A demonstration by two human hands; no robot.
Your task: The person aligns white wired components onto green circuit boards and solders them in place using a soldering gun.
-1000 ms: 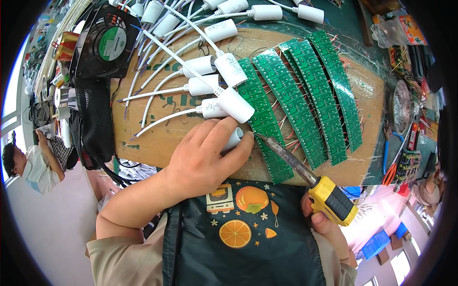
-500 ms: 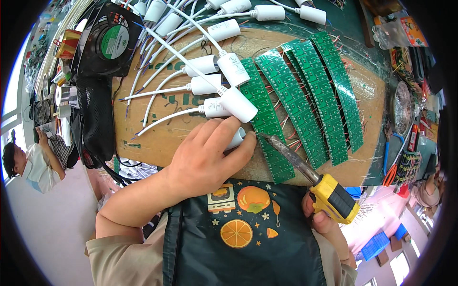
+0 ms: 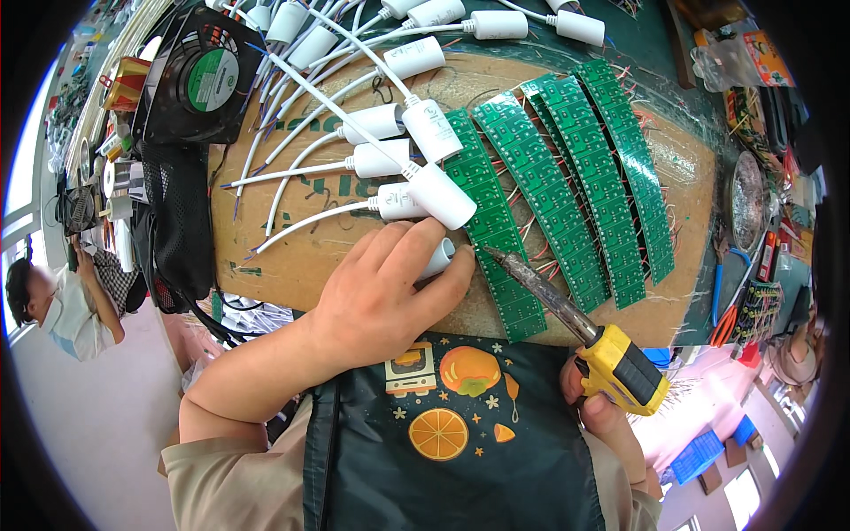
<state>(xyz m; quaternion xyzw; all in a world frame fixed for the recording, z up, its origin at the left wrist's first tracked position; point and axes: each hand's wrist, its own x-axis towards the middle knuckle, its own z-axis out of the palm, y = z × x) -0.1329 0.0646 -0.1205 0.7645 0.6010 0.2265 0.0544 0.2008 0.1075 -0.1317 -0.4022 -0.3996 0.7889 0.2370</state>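
Left hand (image 3: 385,296) pins a white capsule (image 3: 440,259) on the bench (image 3: 292,265); right hand (image 3: 602,416) grips a soldering iron (image 3: 567,310) at a green circuit strip (image 3: 496,239).

Soldering iron (image 3: 567,310) swung in since a second ago: tip now right beside the white capacitor (image 3: 438,258) pinched under the left hand (image 3: 381,296), at the edge of the nearest green circuit strip (image 3: 496,239). Right hand (image 3: 611,416) shifted slightly lower.

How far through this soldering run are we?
Done: can't confirm any joints. In hand: left hand pins a white capsule at the nearest green circuit strip; right hand holds the soldering iron, tip there. Left: four more strips lie beyond.
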